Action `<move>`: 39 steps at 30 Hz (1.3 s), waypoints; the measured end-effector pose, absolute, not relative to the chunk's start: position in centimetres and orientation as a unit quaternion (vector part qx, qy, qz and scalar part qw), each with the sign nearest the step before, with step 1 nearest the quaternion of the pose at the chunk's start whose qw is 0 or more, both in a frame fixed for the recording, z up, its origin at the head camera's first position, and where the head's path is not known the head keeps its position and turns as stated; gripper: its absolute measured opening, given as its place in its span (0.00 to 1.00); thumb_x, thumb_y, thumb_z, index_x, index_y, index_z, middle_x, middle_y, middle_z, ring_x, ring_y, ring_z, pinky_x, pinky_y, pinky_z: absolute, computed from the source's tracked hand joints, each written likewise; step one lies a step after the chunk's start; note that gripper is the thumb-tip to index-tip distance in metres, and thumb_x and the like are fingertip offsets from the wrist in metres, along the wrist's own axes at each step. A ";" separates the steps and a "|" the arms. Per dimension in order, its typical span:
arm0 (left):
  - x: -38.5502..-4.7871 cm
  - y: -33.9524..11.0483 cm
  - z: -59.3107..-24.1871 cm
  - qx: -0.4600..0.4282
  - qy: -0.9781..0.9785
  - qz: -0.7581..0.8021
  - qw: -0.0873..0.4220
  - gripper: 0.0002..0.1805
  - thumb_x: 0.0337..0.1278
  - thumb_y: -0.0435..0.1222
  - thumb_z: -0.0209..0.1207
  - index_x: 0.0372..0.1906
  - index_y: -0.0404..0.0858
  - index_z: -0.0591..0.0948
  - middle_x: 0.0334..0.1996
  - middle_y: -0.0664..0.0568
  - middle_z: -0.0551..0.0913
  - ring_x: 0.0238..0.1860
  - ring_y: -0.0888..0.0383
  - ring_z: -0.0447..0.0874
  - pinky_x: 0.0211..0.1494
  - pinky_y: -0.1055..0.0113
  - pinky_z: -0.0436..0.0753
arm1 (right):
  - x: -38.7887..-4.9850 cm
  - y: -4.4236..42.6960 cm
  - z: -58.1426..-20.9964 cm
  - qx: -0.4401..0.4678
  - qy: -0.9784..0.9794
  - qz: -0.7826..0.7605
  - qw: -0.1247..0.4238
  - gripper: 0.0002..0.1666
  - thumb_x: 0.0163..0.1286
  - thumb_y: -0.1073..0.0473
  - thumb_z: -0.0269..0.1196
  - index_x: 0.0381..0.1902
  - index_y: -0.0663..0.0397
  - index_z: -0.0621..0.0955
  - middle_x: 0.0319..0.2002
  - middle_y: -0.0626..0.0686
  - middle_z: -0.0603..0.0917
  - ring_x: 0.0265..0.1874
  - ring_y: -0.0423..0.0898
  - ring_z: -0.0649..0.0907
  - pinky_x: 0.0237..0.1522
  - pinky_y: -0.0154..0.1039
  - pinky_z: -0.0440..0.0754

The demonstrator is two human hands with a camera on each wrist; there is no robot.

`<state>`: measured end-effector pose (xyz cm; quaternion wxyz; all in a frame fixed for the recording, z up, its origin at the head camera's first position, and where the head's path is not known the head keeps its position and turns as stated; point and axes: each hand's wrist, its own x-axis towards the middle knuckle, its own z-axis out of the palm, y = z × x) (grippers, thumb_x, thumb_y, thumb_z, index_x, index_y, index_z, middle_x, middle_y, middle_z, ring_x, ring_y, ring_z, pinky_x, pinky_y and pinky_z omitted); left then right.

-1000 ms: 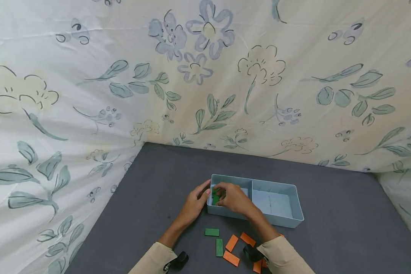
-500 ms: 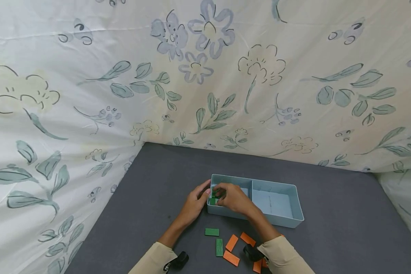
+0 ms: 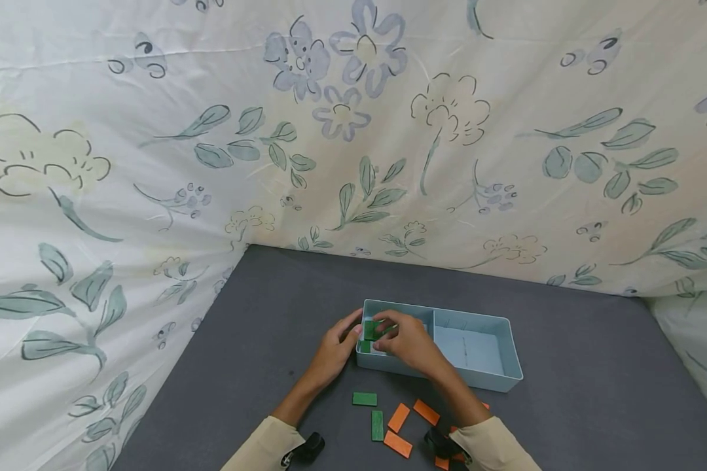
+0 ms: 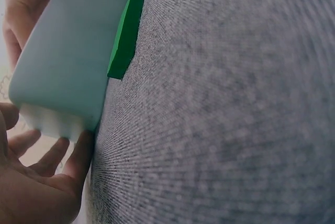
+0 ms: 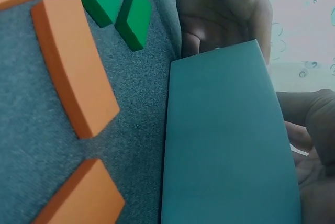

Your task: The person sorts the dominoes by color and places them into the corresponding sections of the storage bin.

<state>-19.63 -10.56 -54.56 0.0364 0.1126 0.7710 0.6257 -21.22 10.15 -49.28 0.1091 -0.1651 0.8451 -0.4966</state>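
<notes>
In the head view, a light blue two-compartment box (image 3: 477, 381) stands on the dark tabletop. My left hand (image 3: 330, 350) rests against its left end, fingers along the outer wall and thumb at the rim; the left wrist view shows the fingertips on that wall. My right hand (image 3: 409, 340) is inside the left compartment, thumb and fingers bent round a green block (image 3: 385, 331), mostly hidden by the fingers. Other green pieces (image 3: 366, 347) lie at that compartment's left end. In the right wrist view, the box wall (image 5: 225, 145) hides what the fingertips touch.
Two green blocks (image 3: 364, 399) lie on the table in front of the box. Several orange blocks (image 3: 398, 445) are scattered to their right, some partly under the right wrist. A floral cloth (image 3: 353, 131) hangs behind and at the left of the table (image 3: 294, 294).
My right hand has shifted slightly right within the compartment, showing more green at its left end. An upright-looking green piece near the thumb has changed position. The left hand and box stay put.
</notes>
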 end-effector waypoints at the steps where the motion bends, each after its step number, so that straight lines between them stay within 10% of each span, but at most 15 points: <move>1: -19.7 -10.6 -54.6 0.113 0.772 0.625 0.035 0.28 0.85 0.48 0.52 0.81 0.47 0.69 0.74 0.45 0.74 0.74 0.48 0.73 0.75 0.45 0.70 | -21.1 10.2 -49.3 -0.161 0.846 -0.498 0.105 0.28 0.69 0.67 0.73 0.67 0.58 0.81 0.52 0.62 0.87 0.45 0.53 0.90 0.42 0.47 0.89; 16: -19.6 -10.6 -54.7 0.109 0.771 0.627 0.030 0.28 0.85 0.48 0.52 0.81 0.47 0.69 0.74 0.44 0.74 0.73 0.48 0.74 0.74 0.45 0.71 | -18.4 10.8 -49.1 -0.175 0.856 -0.486 -0.011 0.26 0.67 0.66 0.75 0.62 0.50 0.85 0.48 0.53 0.88 0.43 0.44 0.88 0.47 0.43 0.87; 39: -19.7 -10.6 -54.8 0.111 0.779 0.617 0.023 0.29 0.85 0.49 0.52 0.81 0.45 0.70 0.74 0.43 0.74 0.74 0.47 0.73 0.75 0.43 0.70 | -13.9 11.5 -49.1 -0.194 0.848 -0.493 -0.024 0.28 0.64 0.67 0.77 0.59 0.40 0.85 0.53 0.47 0.85 0.49 0.48 0.86 0.48 0.40 0.87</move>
